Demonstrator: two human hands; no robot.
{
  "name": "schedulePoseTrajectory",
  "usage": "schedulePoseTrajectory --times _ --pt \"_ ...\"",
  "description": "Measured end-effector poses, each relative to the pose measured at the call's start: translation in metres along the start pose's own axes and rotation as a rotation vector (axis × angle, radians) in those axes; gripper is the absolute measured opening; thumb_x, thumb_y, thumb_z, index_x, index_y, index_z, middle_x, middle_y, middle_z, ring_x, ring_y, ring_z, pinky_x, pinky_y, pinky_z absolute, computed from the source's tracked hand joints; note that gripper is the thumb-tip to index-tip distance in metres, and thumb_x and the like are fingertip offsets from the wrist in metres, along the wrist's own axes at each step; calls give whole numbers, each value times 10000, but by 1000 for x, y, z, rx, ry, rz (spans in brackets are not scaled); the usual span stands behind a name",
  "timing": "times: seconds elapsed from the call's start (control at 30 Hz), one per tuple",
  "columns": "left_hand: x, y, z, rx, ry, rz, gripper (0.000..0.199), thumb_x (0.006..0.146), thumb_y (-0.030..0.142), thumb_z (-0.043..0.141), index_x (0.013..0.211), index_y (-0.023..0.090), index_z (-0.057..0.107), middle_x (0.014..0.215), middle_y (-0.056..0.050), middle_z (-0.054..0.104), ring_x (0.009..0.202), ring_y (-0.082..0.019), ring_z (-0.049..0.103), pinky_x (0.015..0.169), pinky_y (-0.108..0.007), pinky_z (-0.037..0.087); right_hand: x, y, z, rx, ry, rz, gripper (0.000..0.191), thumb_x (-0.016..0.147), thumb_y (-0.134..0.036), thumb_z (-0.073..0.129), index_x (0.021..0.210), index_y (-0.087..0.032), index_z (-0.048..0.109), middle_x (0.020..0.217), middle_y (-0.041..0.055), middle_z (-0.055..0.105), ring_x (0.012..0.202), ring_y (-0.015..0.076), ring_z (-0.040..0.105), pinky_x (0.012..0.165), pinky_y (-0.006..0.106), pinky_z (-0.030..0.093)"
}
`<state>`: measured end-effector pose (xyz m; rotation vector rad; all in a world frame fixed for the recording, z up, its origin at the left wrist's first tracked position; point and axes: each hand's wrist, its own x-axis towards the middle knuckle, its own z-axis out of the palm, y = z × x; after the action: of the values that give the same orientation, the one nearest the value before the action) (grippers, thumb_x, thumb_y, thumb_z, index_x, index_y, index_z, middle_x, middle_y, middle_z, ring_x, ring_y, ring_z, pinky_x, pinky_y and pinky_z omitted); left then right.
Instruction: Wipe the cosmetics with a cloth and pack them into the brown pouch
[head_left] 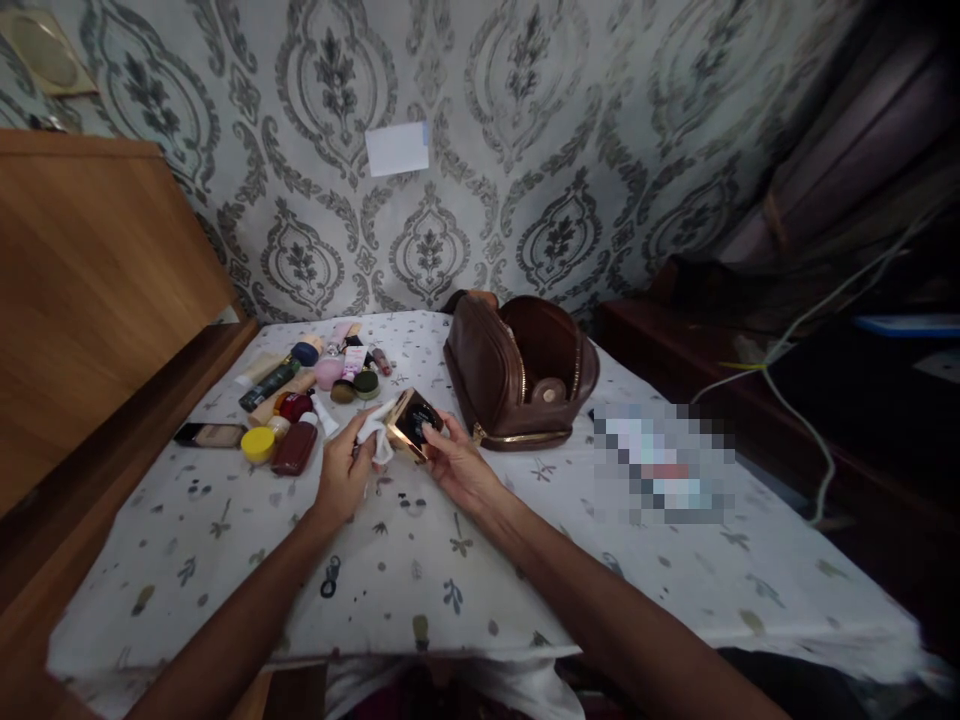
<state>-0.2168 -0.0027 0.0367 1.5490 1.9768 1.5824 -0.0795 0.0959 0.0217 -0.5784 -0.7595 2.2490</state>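
Observation:
My right hand [461,462] grips a black and gold cosmetic case [415,424], its thumb lying over the dark face. Against the left edge of that case, my left hand [346,462] pinches a crumpled white wipe [377,432]. Both hands are above the patterned white cloth. Just beyond the right hand stands a brown leather bag [484,365], its zipped mouth wide open. To the left of my left hand lie a dark red bottle [295,446], a yellow-lidded jar [258,445] and a compact-like flat item [217,436].
Several more cosmetics, among them a dark green tube [271,384] and a pink round bottle [328,374], crowd the table's back left. A wooden panel [97,300] borders the left side. A pixelated patch covers something at the right, near a pale cable [806,435].

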Motion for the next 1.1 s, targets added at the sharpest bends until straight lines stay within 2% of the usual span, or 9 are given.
schedulePoseTrajectory --times 0.1,0.2,0.27,0.3,0.43,0.63,0.8,0.97,1.1 --pt "-1 -3 3 -34 -4 -55 431 912 318 467 1285 116 546 799 -19 712 517 -115 592 553 -227 503 1 4 -1 -15 18 13 458 564 -208 870 884 -227 544 759 -52 681 641 113 652 605 233 543" --pt "-1 -7 5 37 31 28 425 907 284 468 1289 117 549 1095 -102 706 896 -193 682 810 -297 532 0 8 1 -8 5 18 448 555 -182 873 866 -205 552 839 -18 699 713 129 673 677 270 577" --pt "-3 -10 6 94 17 111 411 902 248 465 1283 128 561 1246 -121 650 1131 -228 611 967 -348 471 -1 10 3 14 -18 7 448 559 -180 871 897 -197 578 908 2 707 777 141 681 734 290 586" --pt "-4 -10 6 112 -5 140 410 902 233 458 1286 133 560 1263 -121 643 1161 -230 594 989 -358 459 -1 10 4 23 -29 -2 445 567 -183 868 915 -196 592 927 7 707 794 141 680 750 290 587" --pt "-8 -11 7 144 -96 192 403 899 206 449 1279 146 567 1196 -111 677 1038 -211 644 916 -344 500 1 8 2 59 -35 -47 401 593 -221 865 916 -203 628 913 -1 708 797 127 672 762 264 576" --pt "-9 -10 4 119 -123 179 374 855 186 458 1197 161 607 989 -59 710 802 -167 656 751 -280 518 7 11 -4 94 -14 -38 326 667 -390 817 838 -211 606 812 0 692 749 145 668 765 317 559" --pt "-8 -2 1 98 -66 7 261 850 256 455 1042 161 604 728 14 657 581 -142 597 573 -231 467 -3 2 1 -220 -48 -226 403 668 -461 788 955 -225 631 874 -5 662 748 135 612 628 228 492" --pt "-7 -1 3 106 -75 3 281 862 346 456 1035 181 605 664 38 620 580 -157 588 538 -228 452 -26 -28 14 -534 -137 -430 320 761 -493 688 915 -217 645 807 -12 617 768 154 570 717 261 474" --pt "-9 -4 8 102 -150 3 311 829 389 487 1024 193 630 565 58 596 485 -158 557 485 -232 444 -40 -79 24 -695 -77 -608 270 800 -444 649 933 -210 628 813 -3 608 789 166 562 723 267 455"
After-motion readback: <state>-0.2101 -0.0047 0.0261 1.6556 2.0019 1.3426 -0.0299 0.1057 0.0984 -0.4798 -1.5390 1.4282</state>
